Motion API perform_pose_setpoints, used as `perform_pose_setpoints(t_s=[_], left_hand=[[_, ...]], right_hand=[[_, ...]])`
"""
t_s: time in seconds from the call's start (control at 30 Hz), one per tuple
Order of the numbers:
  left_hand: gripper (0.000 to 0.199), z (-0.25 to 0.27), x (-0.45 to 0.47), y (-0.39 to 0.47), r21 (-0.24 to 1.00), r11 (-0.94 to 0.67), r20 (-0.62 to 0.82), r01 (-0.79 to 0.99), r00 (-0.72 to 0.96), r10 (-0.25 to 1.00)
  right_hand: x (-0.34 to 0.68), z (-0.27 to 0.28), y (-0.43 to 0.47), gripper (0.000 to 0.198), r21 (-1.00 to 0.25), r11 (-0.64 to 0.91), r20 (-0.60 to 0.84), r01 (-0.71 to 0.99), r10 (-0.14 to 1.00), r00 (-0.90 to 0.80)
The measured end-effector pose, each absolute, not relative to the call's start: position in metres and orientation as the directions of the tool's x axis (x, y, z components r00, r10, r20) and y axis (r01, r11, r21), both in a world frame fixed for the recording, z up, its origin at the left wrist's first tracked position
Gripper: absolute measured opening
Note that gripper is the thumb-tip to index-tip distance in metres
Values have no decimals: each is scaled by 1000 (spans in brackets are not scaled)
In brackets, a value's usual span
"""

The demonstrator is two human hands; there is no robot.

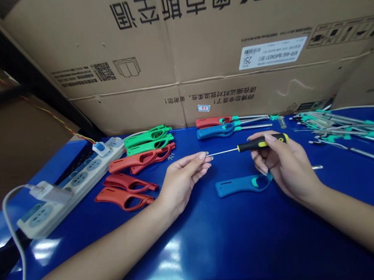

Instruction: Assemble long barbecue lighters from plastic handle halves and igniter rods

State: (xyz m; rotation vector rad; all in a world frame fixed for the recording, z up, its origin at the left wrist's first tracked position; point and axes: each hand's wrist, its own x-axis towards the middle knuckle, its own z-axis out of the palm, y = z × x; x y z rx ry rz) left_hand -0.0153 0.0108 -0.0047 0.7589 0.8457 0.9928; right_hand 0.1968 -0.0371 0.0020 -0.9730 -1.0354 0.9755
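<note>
A screwdriver (pixel 223 152) with a black and yellow handle lies level in the air between my hands. My right hand (pixel 284 162) is closed around its handle, tip pointing left. The thumb and fingers of my left hand (pixel 187 171) are pinched at the tip; whether a small screw is between them I cannot tell. Below my right hand, a blue gas lighter (pixel 238 186) lies on the table, its metal tube partly hidden behind that hand. Several tiny screws (pixel 171 156) lie just beyond my left hand.
Red handle shells (pixel 123 198) and green ones (pixel 148 145) lie at left beside a white power strip (pixel 82 176). A red lighter (pixel 214 121) and another blue lighter (pixel 214 131) lie at the back. Metal tubes with wires (pixel 353 126) are piled right. A large cardboard box (pixel 147 75) stands behind.
</note>
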Motion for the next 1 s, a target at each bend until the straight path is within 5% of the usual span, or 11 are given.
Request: perform_pose_setpoints(t_s=[0.2, 0.5, 0.77, 1.0], left_hand=[[23, -8, -18, 12, 880, 307, -199, -362, 306, 931], [20, -9, -18, 9, 996, -64, 77, -56, 265, 961], [14, -12, -24, 2, 763, -605, 485, 227, 417, 769], [16, -8, -25, 1, 748, -603, 436, 279, 477, 763]], right_hand=[[198, 2, -37, 26, -950, 282, 248, -137, 942, 226], [204, 11, -36, 22, -936, 332, 288, -117, 913, 289], [205, 7, -43, 22, -933, 358, 354, 28, 903, 244], [204, 13, -49, 19, -883, 422, 463, 205, 854, 237]])
